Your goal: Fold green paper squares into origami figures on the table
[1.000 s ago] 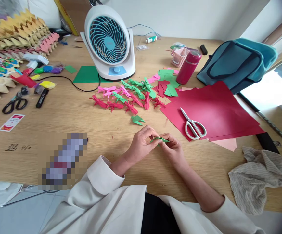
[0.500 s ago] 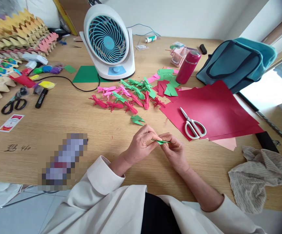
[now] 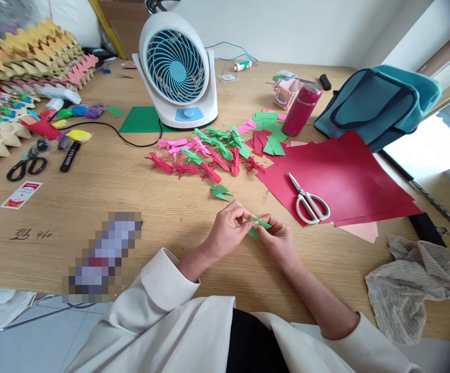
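A small folded piece of green paper (image 3: 263,223) is pinched between both hands above the front of the table. My left hand (image 3: 227,228) grips its left end with thumb and fingers. At its right side my right hand (image 3: 277,238) is closed on it, thumb on top. Fingers cover part of the folds. Just beyond lies another folded green paper (image 3: 221,192) by itself. Farther back sits a pile of folded paper figures (image 3: 209,150) in green, pink and red. White-handled scissors (image 3: 309,199) rest on red paper sheets (image 3: 349,176) to the right.
A white fan (image 3: 178,72) stands at the back, its black cord running left. A red flask (image 3: 301,110) and a teal bag (image 3: 376,103) are at back right. Black-handled scissors (image 3: 27,161) and a marker (image 3: 70,156) lie left. A crumpled cloth (image 3: 407,285) hangs over the right front edge.
The green paper has been tilted in my fingers, so more of its flat face shows now. Both hands stay on it in nearly the same place. The view has shifted slightly.
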{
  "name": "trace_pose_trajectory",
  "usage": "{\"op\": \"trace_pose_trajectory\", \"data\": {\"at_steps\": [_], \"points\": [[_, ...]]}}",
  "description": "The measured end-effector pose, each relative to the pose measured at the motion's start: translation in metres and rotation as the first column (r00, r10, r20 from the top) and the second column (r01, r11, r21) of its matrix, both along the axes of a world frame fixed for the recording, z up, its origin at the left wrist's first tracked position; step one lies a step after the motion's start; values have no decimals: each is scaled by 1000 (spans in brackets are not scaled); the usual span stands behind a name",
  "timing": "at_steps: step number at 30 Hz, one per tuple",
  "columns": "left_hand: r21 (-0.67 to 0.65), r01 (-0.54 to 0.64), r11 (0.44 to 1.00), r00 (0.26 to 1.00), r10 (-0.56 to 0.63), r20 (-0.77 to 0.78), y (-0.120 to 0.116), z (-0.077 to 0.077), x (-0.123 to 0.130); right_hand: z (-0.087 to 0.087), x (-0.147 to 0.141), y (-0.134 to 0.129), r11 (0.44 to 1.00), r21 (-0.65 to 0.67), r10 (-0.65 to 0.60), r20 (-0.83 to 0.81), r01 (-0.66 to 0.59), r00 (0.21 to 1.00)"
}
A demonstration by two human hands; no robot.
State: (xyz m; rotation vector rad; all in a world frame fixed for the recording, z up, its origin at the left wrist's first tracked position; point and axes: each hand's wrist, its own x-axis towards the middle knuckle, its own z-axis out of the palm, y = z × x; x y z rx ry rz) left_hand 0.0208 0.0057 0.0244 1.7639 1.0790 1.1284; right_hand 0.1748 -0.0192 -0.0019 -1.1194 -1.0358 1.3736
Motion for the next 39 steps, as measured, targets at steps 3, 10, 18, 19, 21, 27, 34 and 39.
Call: {"op": "trace_pose_trajectory", "data": {"at_steps": [3,10,18,19,21,27,34,39], "points": [[-77,20,997,1000,-18,21,2,-3,0,1,-1,1,994,-112,-9,-35,5,999],[-147,-9,989,999,15,44,3,-6,2,6,-3,2,985,-172,-15,-40,8,999],[-269,-91,959,986,124,111,3,-13,4,5,-3,3,986,-169,-18,-29,13,999],[-291,-82,953,984,124,129,4,-14,4,5,-3,2,985,-170,-17,-32,11,999],[-337,-47,940,978,112,175,4,-13,4,5,-3,2,985,-173,-14,-35,7,999],[-400,25,916,967,79,242,5,-11,2,5,-1,3,985,-174,16,-20,-19,1000],[-469,86,879,952,67,300,6,-9,0,9,4,4,984,-158,78,-13,-79,997],[-520,113,846,942,75,327,7,-6,-1,10,3,3,990,-111,84,12,-83,996]]}}
